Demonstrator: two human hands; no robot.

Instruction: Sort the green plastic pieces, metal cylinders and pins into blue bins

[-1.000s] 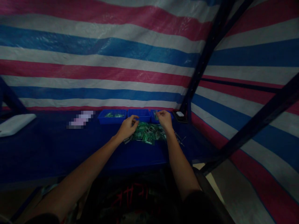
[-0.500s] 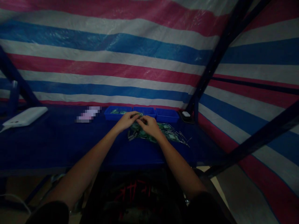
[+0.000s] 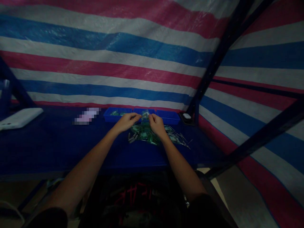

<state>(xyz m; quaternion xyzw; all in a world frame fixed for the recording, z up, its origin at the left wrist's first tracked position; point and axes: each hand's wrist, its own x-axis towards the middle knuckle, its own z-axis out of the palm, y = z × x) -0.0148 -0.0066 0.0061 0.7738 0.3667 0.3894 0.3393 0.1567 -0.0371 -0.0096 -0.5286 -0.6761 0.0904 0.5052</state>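
Observation:
Between my hands is a small clear plastic bag [image 3: 145, 115], held up over the pile. My right hand [image 3: 156, 125] pinches its right edge between thumb and fingers. On the other side, my left hand [image 3: 128, 122] has thumb and fingertips pressed together at the bag's left edge. What lies inside the bag is too dim to make out. Beneath the hands spreads a pile of green-tinted plastic bags [image 3: 149, 136]. Thin metal rods [image 3: 184, 141] stick out at the pile's right, and short grey metal cylinders [image 3: 132, 138] lie at its left.
Behind the pile stand joined blue trays [image 3: 168, 117]; the left one holds small green bags [image 3: 116, 113]. A blurred-out phone-like object [image 3: 86, 116] and a white device [image 3: 22, 118] lie leftward on the blue table [image 3: 59, 145]. A white case [image 3: 186, 116] sits right, near a frame post [image 3: 196, 112].
My hands have moved apart from each other, and the clear bag now shows between them. The view has shifted slightly to the right.

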